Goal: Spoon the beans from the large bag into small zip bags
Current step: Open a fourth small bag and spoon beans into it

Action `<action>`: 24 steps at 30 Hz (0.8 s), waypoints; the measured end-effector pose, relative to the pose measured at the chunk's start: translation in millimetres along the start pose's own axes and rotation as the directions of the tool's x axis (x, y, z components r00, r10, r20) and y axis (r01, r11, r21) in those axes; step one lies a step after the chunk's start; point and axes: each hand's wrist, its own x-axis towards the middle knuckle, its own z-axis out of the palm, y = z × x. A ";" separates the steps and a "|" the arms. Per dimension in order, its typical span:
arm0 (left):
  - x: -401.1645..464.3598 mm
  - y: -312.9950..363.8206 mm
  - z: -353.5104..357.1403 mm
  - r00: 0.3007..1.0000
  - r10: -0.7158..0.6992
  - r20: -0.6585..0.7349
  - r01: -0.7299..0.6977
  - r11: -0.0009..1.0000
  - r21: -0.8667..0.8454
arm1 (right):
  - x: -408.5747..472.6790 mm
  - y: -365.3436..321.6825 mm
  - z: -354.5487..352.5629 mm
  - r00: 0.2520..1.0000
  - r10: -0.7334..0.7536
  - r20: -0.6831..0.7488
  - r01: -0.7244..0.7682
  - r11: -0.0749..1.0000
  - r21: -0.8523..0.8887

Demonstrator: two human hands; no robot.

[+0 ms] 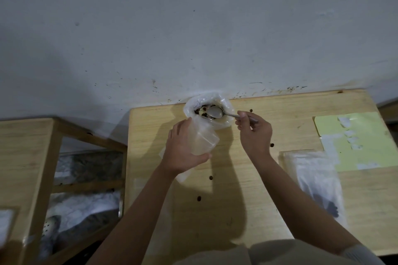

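right hand [255, 133] pinching the metal spoon [217, 112], dipping into the large clear bean bag [207, 112]; left hand [183, 150] grips the small clear zip bag [202, 140]. next: lift, tip in.

My left grip [183, 150] covers the lower part of the small zip bag [202, 139]. Spoon [217, 112] handle end is lost inside my right grip [255, 133]. Beans [202, 112] in the large bag [207, 112] mostly hidden. Tabletop [247, 178] cut off at right edge.
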 end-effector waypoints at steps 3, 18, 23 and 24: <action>8.7 0.5 -2.3 0.991 -0.036 0.128 0.042 0.998 -0.049 | 1.4 6.8 18.0 0.999 0.009 -0.042 -0.009 1.000 0.018; 21.7 8.0 -17.7 0.995 0.040 0.087 -0.025 0.986 -0.167 | 14.3 18.4 47.0 0.925 0.361 -0.118 -0.337 0.923 0.187; 20.6 8.8 -19.0 0.995 0.018 0.098 -0.004 0.989 -0.150 | 17.1 13.9 40.4 0.894 0.443 -0.070 -0.419 0.879 0.227; 20.0 8.6 -18.2 0.995 0.016 0.098 -0.002 0.990 -0.143 | 16.8 12.8 38.8 0.893 0.445 -0.066 -0.420 0.878 0.231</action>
